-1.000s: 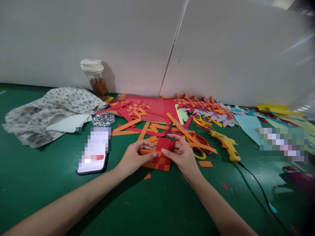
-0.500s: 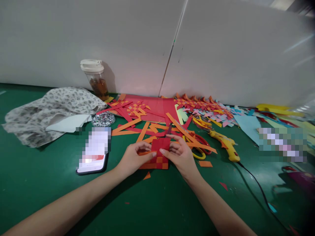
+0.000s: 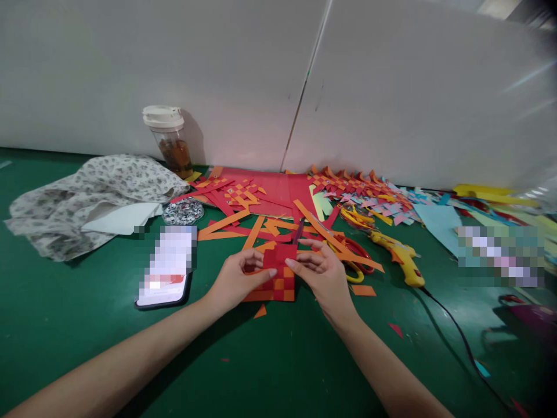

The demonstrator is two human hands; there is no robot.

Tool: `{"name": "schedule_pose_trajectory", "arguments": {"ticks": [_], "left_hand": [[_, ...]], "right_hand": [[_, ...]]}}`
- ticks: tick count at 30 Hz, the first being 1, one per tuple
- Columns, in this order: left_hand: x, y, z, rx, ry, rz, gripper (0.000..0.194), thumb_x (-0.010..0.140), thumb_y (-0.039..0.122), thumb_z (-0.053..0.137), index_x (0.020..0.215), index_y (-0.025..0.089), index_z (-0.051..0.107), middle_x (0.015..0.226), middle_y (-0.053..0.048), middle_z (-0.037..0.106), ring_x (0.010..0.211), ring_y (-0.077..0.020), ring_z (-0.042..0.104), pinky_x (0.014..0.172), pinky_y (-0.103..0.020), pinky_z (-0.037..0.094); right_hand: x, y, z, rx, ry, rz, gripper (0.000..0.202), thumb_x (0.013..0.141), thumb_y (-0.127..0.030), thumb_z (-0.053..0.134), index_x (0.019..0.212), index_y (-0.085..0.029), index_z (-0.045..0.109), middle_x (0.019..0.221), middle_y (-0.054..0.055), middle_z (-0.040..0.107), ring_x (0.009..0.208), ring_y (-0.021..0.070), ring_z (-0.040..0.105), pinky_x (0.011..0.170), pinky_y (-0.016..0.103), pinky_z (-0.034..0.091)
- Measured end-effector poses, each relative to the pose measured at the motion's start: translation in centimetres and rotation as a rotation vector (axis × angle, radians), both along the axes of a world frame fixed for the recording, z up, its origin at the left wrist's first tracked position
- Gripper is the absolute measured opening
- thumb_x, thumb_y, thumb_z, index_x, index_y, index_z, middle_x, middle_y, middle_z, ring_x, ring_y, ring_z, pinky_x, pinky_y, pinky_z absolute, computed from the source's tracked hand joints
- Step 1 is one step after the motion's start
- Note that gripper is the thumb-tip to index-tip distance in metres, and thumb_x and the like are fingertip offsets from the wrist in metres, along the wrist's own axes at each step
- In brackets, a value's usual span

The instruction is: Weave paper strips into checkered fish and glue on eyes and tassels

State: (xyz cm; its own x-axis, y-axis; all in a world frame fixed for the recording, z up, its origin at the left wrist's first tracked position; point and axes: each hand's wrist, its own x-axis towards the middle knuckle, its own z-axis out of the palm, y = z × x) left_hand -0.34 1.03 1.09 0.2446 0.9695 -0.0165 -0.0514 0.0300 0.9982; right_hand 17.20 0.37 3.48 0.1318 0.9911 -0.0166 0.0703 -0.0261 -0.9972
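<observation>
A small woven paper piece point(image 3: 284, 284) in red and orange was held near the front middle of the green table point(image 3: 243, 371). Its left side was pinched by the left hand point(image 3: 238, 277), with the thumb laid on top and the other fingers bent behind. Its upper right edge was pinched by the right hand point(image 3: 322, 280); some of those fingertips were hidden.

Just behind the hands, loose paper strips point(image 3: 235, 221) were spread about in a mess. The yellow and red scissor handles point(image 3: 359, 276) were partly covered by a long orange strip point(image 3: 319, 223). To the right, a yellow glue gun point(image 3: 404, 261) was laid down with its cord. To the left, a phone point(image 3: 167, 267) was placed near a spotted cloth point(image 3: 100, 186). A cup point(image 3: 174, 148) was stood by the wall point(image 3: 217, 58).

A second ago, a red flap was seen bent up by the right fingers; now it was laid flatter, and the piece had been shifted slightly left.
</observation>
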Motion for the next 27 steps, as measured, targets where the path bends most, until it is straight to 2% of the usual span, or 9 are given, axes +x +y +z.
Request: {"name": "schedule_pose_trajectory", "arguments": {"ticks": [8, 13, 21, 27], "left_hand": [[0.01, -0.01, 0.06, -0.028, -0.046, -0.029, 0.024, 0.068, 0.031, 0.074, 0.081, 0.017, 0.061, 0.081, -0.004, 0.069, 0.075, -0.0159, 0.065, 0.071, -0.029, 0.052], [-0.03, 0.02, 0.13, -0.052, -0.06, -0.005, 0.024, 0.068, 0.032, 0.074, 0.083, 0.017, 0.061, 0.082, -0.004, 0.069, 0.076, -0.0161, 0.065, 0.072, -0.029, 0.052], [-0.15, 0.0, 0.57, -0.069, -0.037, 0.028, 0.024, 0.069, 0.034, 0.073, 0.081, 0.018, 0.06, 0.082, -0.004, 0.068, 0.076, -0.016, 0.064, 0.07, -0.028, 0.051], [-0.17, 0.05, 0.77, -0.05, -0.035, 0.015, 0.019, 0.07, 0.03, 0.072, 0.075, 0.019, 0.058, 0.075, 0.0, 0.067, 0.073, -0.0145, 0.063, 0.073, -0.028, 0.05]], "right_hand": [[-0.15, -0.28, 0.17, 0.004, -0.026, 0.023, 0.048, 0.063, -0.037, 0.078, 0.104, -0.023, 0.057, 0.073, -0.001, 0.067, 0.071, 0.0168, 0.067, 0.07, 0.031, 0.055], [0.05, -0.1, 0.06, -0.028, -0.016, 0.068, 0.054, 0.059, -0.036, 0.081, 0.106, -0.023, 0.056, 0.081, 0.001, 0.068, 0.078, 0.0177, 0.069, 0.076, 0.031, 0.056], [0.01, 0.01, -0.03, -0.004, -0.037, 0.056, 0.051, 0.06, -0.038, 0.08, 0.102, -0.021, 0.056, 0.072, 0.0, 0.069, 0.069, 0.0176, 0.068, 0.068, 0.031, 0.055], [0.0, -0.02, -0.01, -0.005, -0.05, 0.048, 0.047, 0.061, -0.039, 0.08, 0.098, -0.021, 0.058, 0.073, 0.001, 0.07, 0.072, 0.0192, 0.069, 0.07, 0.033, 0.055]]}}
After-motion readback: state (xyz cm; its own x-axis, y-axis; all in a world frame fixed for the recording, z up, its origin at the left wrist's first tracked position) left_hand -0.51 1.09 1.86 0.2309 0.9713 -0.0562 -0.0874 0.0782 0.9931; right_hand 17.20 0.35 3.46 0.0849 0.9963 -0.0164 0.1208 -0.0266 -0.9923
